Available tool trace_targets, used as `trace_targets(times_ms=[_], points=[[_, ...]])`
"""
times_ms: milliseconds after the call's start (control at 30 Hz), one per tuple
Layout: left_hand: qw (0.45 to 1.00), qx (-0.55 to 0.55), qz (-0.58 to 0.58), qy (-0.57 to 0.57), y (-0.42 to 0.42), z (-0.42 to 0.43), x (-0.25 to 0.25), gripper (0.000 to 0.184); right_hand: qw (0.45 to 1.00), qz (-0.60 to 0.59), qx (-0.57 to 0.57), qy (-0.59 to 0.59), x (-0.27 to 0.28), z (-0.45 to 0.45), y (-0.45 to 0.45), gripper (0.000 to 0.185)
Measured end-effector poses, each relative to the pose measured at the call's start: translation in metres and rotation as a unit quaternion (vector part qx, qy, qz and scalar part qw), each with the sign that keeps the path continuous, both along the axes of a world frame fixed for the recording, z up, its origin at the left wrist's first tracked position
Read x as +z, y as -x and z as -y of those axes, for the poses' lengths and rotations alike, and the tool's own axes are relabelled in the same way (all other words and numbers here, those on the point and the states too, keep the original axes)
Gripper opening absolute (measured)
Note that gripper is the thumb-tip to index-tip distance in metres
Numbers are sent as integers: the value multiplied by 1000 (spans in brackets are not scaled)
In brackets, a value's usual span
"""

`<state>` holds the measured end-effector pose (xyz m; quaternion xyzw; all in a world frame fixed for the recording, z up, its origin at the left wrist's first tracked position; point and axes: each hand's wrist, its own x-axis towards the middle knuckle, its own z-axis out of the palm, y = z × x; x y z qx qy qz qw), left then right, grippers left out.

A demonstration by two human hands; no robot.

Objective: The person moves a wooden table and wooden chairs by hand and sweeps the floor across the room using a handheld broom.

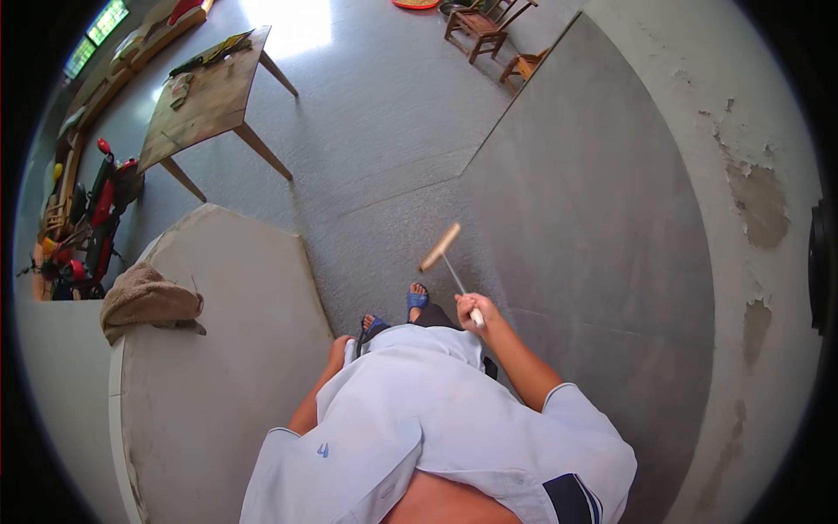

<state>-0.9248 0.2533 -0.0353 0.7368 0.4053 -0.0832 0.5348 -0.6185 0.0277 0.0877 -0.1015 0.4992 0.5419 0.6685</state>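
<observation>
My right hand (477, 311) is wrapped round the pale handle of a small roller tool (440, 247), held out in front of my body. A thin metal rod runs from the handle to its beige head, which is above the grey floor. My left hand (342, 351) hangs low at my left side, against the light shirt (419, 375); its fingers are mostly hidden, and I cannot make out whether it holds anything. Both feet, in blue sandals (417, 300), stand on the floor between the hands.
A low wall (236, 288) at the left bears a brown cloth (148, 301). Beyond are a wooden table (196, 105), a red motorbike (100, 210) and wooden chairs (480, 26). A large grey panel (602, 192) and a wall with peeling paint (733, 113) stand at the right.
</observation>
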Motion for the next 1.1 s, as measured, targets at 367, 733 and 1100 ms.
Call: trace_targets(times_ms=[367, 733, 1100], points=[[998, 27, 26, 56, -26, 0, 15, 18, 964, 3, -68, 259, -76, 37, -4, 19], [985, 105, -138, -28, 23, 10, 48, 21, 989, 55, 127, 58, -82, -177, -34, 12], [996, 39, -2, -80, -43, 12, 40, 15, 973, 53, 96, -203, -53, -105, -97, 16]])
